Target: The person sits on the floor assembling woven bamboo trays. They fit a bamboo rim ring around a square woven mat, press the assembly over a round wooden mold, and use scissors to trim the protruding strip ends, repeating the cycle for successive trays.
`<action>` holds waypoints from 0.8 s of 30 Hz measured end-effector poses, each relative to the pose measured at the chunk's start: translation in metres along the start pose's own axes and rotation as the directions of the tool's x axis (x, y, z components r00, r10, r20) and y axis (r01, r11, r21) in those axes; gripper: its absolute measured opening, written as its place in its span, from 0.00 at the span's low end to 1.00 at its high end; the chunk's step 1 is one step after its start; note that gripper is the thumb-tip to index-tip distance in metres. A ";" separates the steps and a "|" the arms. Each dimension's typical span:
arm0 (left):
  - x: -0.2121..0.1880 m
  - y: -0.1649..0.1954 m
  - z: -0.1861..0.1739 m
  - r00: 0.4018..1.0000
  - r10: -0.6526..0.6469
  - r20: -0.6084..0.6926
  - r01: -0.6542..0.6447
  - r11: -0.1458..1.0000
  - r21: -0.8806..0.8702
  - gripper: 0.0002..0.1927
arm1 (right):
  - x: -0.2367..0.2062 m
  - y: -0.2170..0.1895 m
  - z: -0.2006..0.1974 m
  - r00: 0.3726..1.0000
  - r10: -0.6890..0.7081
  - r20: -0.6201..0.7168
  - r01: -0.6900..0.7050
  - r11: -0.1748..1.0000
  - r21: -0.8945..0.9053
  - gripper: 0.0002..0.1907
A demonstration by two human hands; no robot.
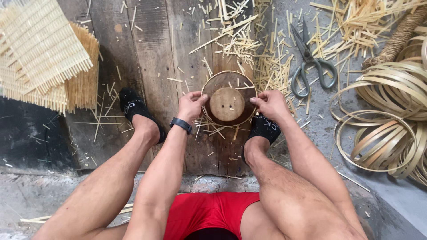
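- Red shorts (209, 213) and two bare thighs fill the lower edge; the person sits on a stone step (26, 195) with knees spread.
- Forearms run forward between the knees; a black wristband (181, 125) circles the left wrist.
- Black low socks cover both feet: left foot (135, 111) flat on the dark wooden boards (151, 53), right foot (265, 129) just beside the hoop's lower right edge.
- Left hand (191, 106) is clenched on the left rim of a round bamboo hoop (206, 91), fingers curled over the band.
- Right hand (270, 103) pinches the hoop's right rim, thumb and fingertips closed on the band.
- Bamboo hoop sits on the boards between the feet, around a round wooden disc (227, 104) with two small holes at its middle.
- Short bamboo offcuts (249, 49) lie scattered over boards and the grey floor beyond the hoop.
- Scissors (310, 62), grey-handled, lie closed on the grey floor to the upper right, well apart from the right hand.
- Coiled bamboo strips (387, 111) are heaped at far right, with a thick twisted rope (400, 35) above them.
- Woven bamboo mats (44, 53) are stacked at upper left.
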State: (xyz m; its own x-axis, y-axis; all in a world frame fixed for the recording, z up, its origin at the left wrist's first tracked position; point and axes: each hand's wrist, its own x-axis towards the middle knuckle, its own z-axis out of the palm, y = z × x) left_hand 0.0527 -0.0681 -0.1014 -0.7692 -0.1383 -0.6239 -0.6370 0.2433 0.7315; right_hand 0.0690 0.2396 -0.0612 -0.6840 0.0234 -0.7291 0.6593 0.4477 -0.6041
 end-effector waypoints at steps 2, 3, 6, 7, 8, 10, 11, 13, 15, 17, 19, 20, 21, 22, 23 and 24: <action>-0.004 -0.007 -0.003 0.983 -0.162 0.084 0.174 0.973 -0.150 0.16 | 0.005 0.006 0.001 1.000 0.000 0.024 -0.003 0.995 0.095 0.15; -0.004 -0.006 -0.002 0.962 -0.237 0.136 0.263 0.939 -0.221 0.14 | 0.008 0.008 0.001 0.999 0.005 0.040 -0.010 0.991 0.131 0.14; 0.000 0.001 0.002 0.990 -0.127 -0.054 0.131 0.986 0.098 0.14 | 0.010 0.006 0.002 0.999 0.025 0.041 -0.032 0.981 0.191 0.12; 0.000 0.006 0.003 0.989 -0.142 -0.037 0.144 0.988 0.058 0.14 | 0.008 0.004 0.001 0.999 0.029 0.028 -0.034 0.978 0.207 0.12; -0.002 0.010 0.002 0.987 -0.159 -0.023 0.159 0.987 0.019 0.14 | 0.005 0.001 0.001 0.999 0.042 0.016 -0.044 0.980 0.196 0.12; -0.007 0.020 -0.001 0.977 -0.211 0.009 0.210 0.969 -0.128 0.13 | -0.003 -0.006 -0.001 0.999 0.048 -0.020 -0.044 0.984 0.171 0.12; -0.012 0.022 -0.002 0.964 -0.265 0.034 0.265 0.936 -0.231 0.13 | -0.007 -0.009 -0.003 0.999 0.027 0.035 -0.038 0.936 0.350 0.11; -0.028 0.021 0.000 0.927 -0.339 0.161 0.375 0.804 -0.461 0.13 | -0.015 -0.010 -0.003 0.991 -0.029 0.128 -0.064 0.744 0.665 0.11; -0.049 0.009 0.008 0.873 -0.343 0.347 0.487 0.563 -0.668 0.13 | -0.017 -0.011 0.010 0.989 -0.001 0.147 -0.098 0.737 0.668 0.10; -0.059 -0.004 0.032 0.904 -0.311 0.294 0.427 0.602 -0.675 0.13 | -0.012 -0.007 0.024 0.995 0.023 0.100 -0.082 0.763 0.642 0.09; -0.060 -0.016 0.047 0.923 -0.298 0.245 0.383 0.626 -0.680 0.13 | -0.007 -0.002 0.036 0.998 0.058 -0.008 -0.043 0.816 0.576 0.07; -0.059 -0.021 0.053 0.926 -0.305 0.221 0.370 0.630 -0.683 0.13 | -0.004 0.001 0.040 0.997 0.069 -0.015 -0.047 0.807 0.588 0.07; -0.058 -0.023 0.057 0.931 -0.308 0.196 0.355 0.637 -0.685 0.12 | -0.002 0.002 0.044 0.997 0.077 -0.023 -0.048 0.797 0.603 0.07; -0.057 -0.023 0.059 0.926 -0.326 0.191 0.365 0.638 -0.679 0.12 | -0.001 0.002 0.046 0.996 0.084 -0.030 -0.048 0.785 0.617 0.08; -0.056 -0.020 0.058 0.923 -0.337 0.186 0.369 0.641 -0.673 0.12 | -0.002 0.001 0.045 0.997 0.070 -0.023 -0.042 0.792 0.609 0.08; -0.055 -0.014 0.055 0.923 -0.340 0.180 0.369 0.646 -0.669 0.12 | -0.003 -0.001 0.043 0.998 0.051 -0.021 -0.028 0.799 0.600 0.07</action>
State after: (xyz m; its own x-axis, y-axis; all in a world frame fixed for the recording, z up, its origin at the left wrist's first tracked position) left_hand 0.1066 -0.0109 -0.0931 -0.4840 -0.0371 -0.8743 -0.7287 -0.5360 0.4262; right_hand 0.0843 0.2007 -0.0722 -0.6556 0.0654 -0.7523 0.7339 -0.1793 -0.6552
